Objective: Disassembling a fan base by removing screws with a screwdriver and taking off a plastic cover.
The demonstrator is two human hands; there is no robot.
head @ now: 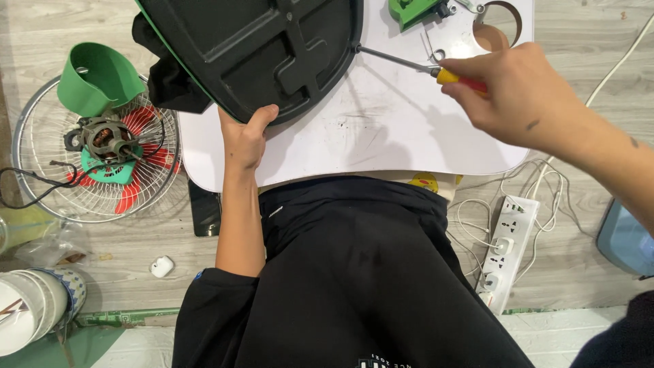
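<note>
Black base [259, 48] tipped up on the white table [381, 136]. Left hand [244, 140] wrapped around the base's near edge. Right hand [518, 88] squeezed tight on a screwdriver [415, 66], tip touching the base's right side. Left of the table, a fan grille [88, 163] with a motor [102, 140].

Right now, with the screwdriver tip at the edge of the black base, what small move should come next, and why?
Probably turn the screwdriver: its tip already meets the black base at the rim, the right hand grips the handle, and the left hand steadies the base.
</note>
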